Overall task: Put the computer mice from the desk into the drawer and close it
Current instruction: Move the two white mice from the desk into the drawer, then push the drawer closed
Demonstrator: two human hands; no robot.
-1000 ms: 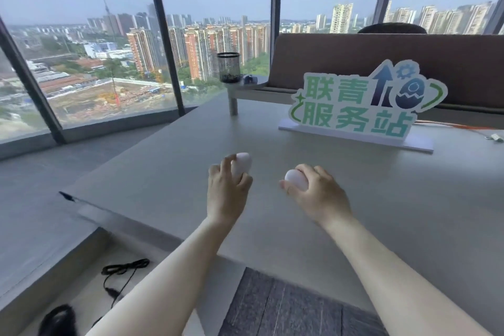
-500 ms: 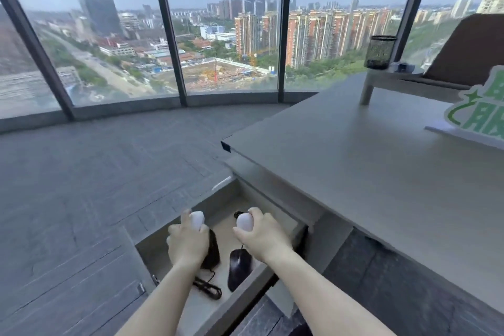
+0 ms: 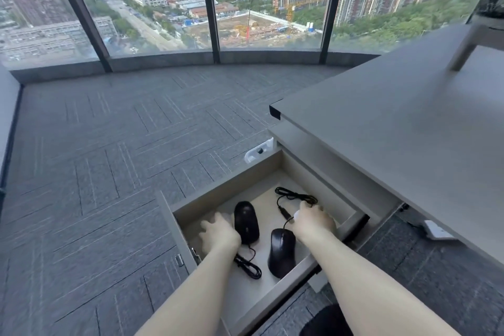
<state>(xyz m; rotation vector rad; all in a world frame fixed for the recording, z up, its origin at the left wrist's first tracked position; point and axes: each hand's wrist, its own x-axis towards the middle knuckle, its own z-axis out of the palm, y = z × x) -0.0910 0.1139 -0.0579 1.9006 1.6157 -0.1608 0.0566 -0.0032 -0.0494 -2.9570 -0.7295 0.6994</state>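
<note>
The drawer (image 3: pixel 226 185) under the desk (image 3: pixel 395 131) stands pulled out. My left hand (image 3: pixel 218 233) is down in its left part, palm down over a white mouse that is almost wholly hidden. My right hand (image 3: pixel 313 222) is low in the right part, shut on another white mouse (image 3: pixel 298 215), of which only a pale edge shows at the fingertips. Two black wired mice lie between my hands, one (image 3: pixel 246 222) beside my left hand and one (image 3: pixel 282 252) nearer the drawer front.
Black cables (image 3: pixel 294 196) loop across the drawer floor behind my right hand and by my left wrist. A white block (image 3: pixel 439 230) lies on the carpet under the desk. A small white fitting (image 3: pixel 257 151) sits at the drawer's far corner. Grey carpet (image 3: pixel 109 158) runs to the windows.
Both hands have gone from above the drawer down into it with the white mice. My view has swung further left and down, away from the desk.
</note>
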